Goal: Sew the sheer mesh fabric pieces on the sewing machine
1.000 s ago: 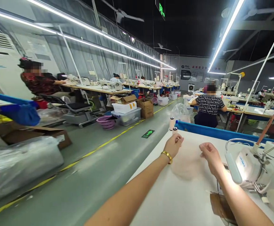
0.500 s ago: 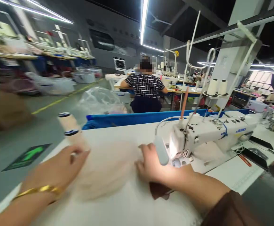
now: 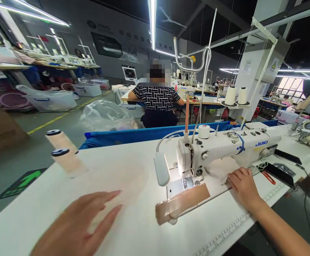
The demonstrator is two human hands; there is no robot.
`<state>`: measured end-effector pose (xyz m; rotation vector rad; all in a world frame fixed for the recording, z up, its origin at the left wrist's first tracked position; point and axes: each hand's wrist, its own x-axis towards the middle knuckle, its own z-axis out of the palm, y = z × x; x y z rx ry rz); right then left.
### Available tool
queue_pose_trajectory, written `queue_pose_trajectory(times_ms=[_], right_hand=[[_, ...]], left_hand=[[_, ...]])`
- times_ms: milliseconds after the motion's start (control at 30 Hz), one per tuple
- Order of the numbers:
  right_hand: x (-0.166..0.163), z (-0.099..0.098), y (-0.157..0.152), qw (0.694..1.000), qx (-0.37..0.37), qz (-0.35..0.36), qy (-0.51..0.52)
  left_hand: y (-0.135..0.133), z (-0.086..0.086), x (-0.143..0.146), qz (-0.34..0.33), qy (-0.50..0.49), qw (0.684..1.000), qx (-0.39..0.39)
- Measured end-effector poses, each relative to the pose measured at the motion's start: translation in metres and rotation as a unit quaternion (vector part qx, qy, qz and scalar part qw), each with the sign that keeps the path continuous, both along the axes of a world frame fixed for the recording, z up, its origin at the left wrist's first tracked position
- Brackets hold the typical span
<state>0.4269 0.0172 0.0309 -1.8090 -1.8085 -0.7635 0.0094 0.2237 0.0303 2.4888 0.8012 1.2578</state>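
My left hand (image 3: pixel 82 220) hovers low over the white table at the left, its thumb and fingers apart and slightly blurred. Beyond its fingertips lies a pale, sheer piece of fabric (image 3: pixel 132 177), hard to tell from the tabletop. My right hand (image 3: pixel 244 188) is beside the sewing machine's arm, fingers curled onto the edge of a second pale fabric piece (image 3: pixel 220 169) that lies under the arm. A white sewing machine (image 3: pixel 224 145) stands between the hands. Brown tape (image 3: pixel 184 202) covers the bed's front edge below the lit needle area.
Two cream thread cones (image 3: pixel 69 161) stand at the table's left edge. A grey lamp (image 3: pixel 162 169) hangs left of the needle. Red-handled scissors (image 3: pixel 268 177) lie at the right near a dark bar. A printed ruler (image 3: pixel 224 231) runs along the front edge. A co-worker (image 3: pixel 157 97) sits ahead.
My right hand has moved from the pale fabric on the left to the fabric under the machine arm. My left hand has come lower and nearer, its fingers now apart. The view has shifted slightly.
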Motion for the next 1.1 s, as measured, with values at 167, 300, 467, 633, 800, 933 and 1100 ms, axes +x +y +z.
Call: queue_pose_trajectory(times_ms=[167,300,467,633,800,933,1100], right_hand=[[-0.064,-0.002,-0.008,0.99,-0.03,0.12,0.068],[-0.105,0.013,-0.02,0.91,-0.168,0.32,0.202],[-0.088,0.011,0.0,0.907,-0.177,0.299,0.236],[-0.081,0.007,0.045,0.907,-0.21,0.296,0.212],[-0.083,0.023,0.075,0.801,-0.397,0.274,0.354],[-0.08,0.023,0.081,0.703,-0.456,0.283,0.468],[-0.085,0.007,0.072,0.721,-0.397,0.241,0.515]], left_hand=[[-0.068,0.01,0.058,-0.112,0.117,0.96,-0.227],[-0.087,0.018,0.092,-0.129,0.089,0.846,-0.51],[-0.076,0.013,0.121,-0.058,0.093,0.864,-0.491],[-0.067,0.007,0.141,-0.1,0.11,0.892,-0.428],[-0.059,0.008,0.13,-0.205,0.045,0.833,-0.512],[-0.046,0.011,0.121,-0.219,0.038,0.765,-0.605],[-0.045,0.007,0.131,-0.174,0.054,0.803,-0.567]])
